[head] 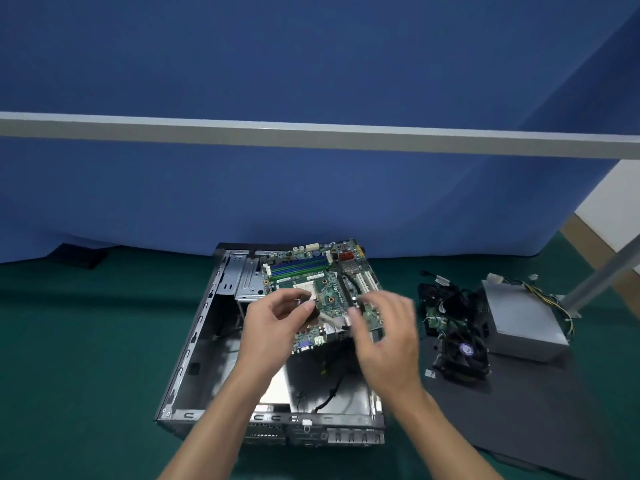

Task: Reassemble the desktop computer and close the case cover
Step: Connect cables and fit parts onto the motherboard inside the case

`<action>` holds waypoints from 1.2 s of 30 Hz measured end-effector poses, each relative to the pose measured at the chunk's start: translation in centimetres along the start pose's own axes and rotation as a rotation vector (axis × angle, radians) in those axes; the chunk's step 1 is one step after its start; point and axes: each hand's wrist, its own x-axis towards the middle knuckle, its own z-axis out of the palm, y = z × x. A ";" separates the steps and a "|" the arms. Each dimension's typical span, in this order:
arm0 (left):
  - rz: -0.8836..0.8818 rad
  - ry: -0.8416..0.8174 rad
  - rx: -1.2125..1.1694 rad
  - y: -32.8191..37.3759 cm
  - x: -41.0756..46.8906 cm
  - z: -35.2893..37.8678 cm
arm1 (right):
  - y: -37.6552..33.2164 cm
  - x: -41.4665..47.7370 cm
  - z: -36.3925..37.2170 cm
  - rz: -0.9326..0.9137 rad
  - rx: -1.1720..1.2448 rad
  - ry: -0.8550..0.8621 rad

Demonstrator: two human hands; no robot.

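The board's [322, 289] long axis points away over the case [194, 358]. Left hand [277, 327] grips its near edge. The right hand [384, 334] is blurred, so its grip is unclear.

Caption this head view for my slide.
Left hand grips a circuit board above the open computer case, right hand at its edge.

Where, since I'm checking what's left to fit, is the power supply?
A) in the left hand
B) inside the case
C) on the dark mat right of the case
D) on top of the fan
C: the power supply lies on the dark mat to the right of the case, beside the fan.
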 end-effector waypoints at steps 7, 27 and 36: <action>0.004 -0.010 -0.052 0.5 -0.2 3.1 | 2.9 6.1 -2.4 0.566 0.725 -0.328; 0.087 0.100 0.049 1.6 1.5 5.0 | 4.3 8.3 -1.3 0.661 1.508 -0.629; -0.106 0.008 0.274 -1.2 6.9 2.9 | 4.0 11.8 3.4 0.524 0.435 -0.477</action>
